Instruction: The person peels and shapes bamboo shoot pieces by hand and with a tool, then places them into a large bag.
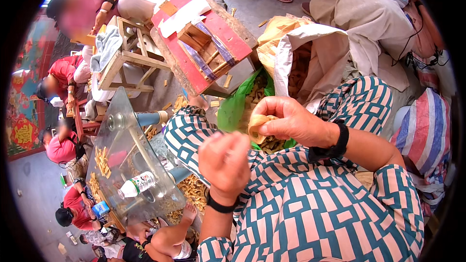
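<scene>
My right hand (291, 122) pinches a curled tan strip or ring (257, 127) between thumb and fingers, above my lap. Beside it on the picture's left, my left hand (225, 163) is raised with its fingers curled. It is blurred, and whether anything is in it cannot be told. Below and beyond the hands, an open green plastic bag (233, 111) between my legs holds many small tan pieces (257, 85). A large white woven sack (327, 43) stands open just behind it, with brownish pieces inside.
A red-topped bench (225, 18) beyond the bag bears a wooden block and frame. To the left, a glass tabletop (127, 145) holds a white bottle (137, 185) and loose tan pieces. Several people sit at work along the left, another at the upper right. A striped bag (424, 131) lies at right.
</scene>
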The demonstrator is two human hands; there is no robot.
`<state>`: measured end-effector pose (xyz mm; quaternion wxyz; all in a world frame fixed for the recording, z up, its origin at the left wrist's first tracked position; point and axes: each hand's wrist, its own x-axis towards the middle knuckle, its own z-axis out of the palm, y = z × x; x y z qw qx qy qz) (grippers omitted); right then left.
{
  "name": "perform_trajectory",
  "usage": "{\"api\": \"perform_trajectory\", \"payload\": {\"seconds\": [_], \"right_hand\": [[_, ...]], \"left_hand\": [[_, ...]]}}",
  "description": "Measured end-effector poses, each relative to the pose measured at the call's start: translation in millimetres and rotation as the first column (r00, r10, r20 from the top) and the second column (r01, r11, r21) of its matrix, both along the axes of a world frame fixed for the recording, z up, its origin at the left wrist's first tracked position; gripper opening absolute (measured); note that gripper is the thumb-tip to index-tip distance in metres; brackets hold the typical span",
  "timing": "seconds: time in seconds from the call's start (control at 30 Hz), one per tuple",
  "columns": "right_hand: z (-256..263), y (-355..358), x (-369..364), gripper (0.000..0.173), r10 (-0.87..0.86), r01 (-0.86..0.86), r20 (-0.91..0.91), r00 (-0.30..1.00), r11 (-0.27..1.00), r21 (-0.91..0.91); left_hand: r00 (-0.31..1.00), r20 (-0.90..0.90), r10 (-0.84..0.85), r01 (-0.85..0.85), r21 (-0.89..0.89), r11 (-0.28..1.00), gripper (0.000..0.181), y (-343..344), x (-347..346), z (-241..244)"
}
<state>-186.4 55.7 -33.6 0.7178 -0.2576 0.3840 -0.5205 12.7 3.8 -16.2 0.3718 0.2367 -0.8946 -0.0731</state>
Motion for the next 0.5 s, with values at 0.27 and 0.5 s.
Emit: {"api": "perform_trajectory", "payload": {"seconds": [0.27, 0.5], "right_hand": [[-1, 1, -1, 0.050, 0.088, -0.080, 0.055, 0.995, 0.986, -0.146], [5, 4, -9, 0.044, 0.028, -0.182, -0.459, 0.888, 0.938, -0.294]], "left_hand": [[1.000, 0.011, -0.028, 0.016, 0.594, 0.804, 0.014, 4, -3, 4], [0.982, -0.179, 0.058, 0.141, 0.904, 0.404, 0.012, -1, 4, -1]]}}
